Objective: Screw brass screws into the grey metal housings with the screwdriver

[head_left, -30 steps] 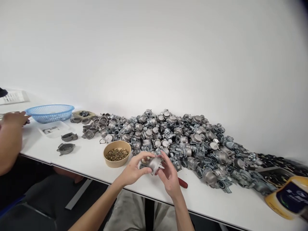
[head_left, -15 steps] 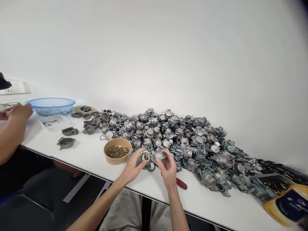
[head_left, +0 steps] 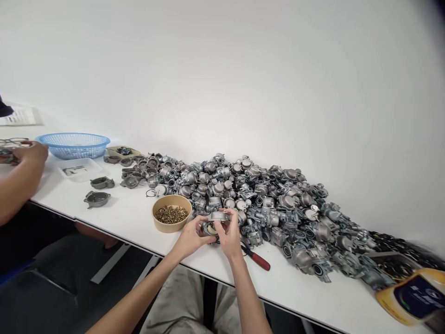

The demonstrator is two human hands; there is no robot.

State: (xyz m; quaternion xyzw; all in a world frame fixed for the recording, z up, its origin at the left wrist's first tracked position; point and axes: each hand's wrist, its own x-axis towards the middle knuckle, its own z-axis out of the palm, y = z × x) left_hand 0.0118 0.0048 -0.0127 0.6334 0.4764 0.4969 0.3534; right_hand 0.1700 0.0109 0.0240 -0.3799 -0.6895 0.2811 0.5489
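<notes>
My left hand point(head_left: 191, 237) is closed round a carburetor body point(head_left: 210, 228), with a pale part showing inside it. Between the fingers and thumb of my right hand point(head_left: 230, 234) is a round metal cover point(head_left: 219, 216), held right over the body; whether the two touch is hard to tell. Left of my hands stands a tan bowl point(head_left: 169, 227) holding small brass screws point(head_left: 171, 215). A screwdriver with a red handle point(head_left: 260, 261) lies to the right of my right hand. Behind both hands spreads a large heap of metal carburetors point(head_left: 257, 185).
At the left are a blue basket point(head_left: 74, 150), a clear tray point(head_left: 79, 174), a beige tray point(head_left: 111, 151) and loose metal covers point(head_left: 97, 199). Another person's hand point(head_left: 34, 152) works at the far left. A yellow container point(head_left: 389, 299) and black parts point(head_left: 399, 246) sit at the right.
My right hand has moved left with the round cover, from beside the body to above it. More of the red screwdriver shows. The view has shifted slightly.
</notes>
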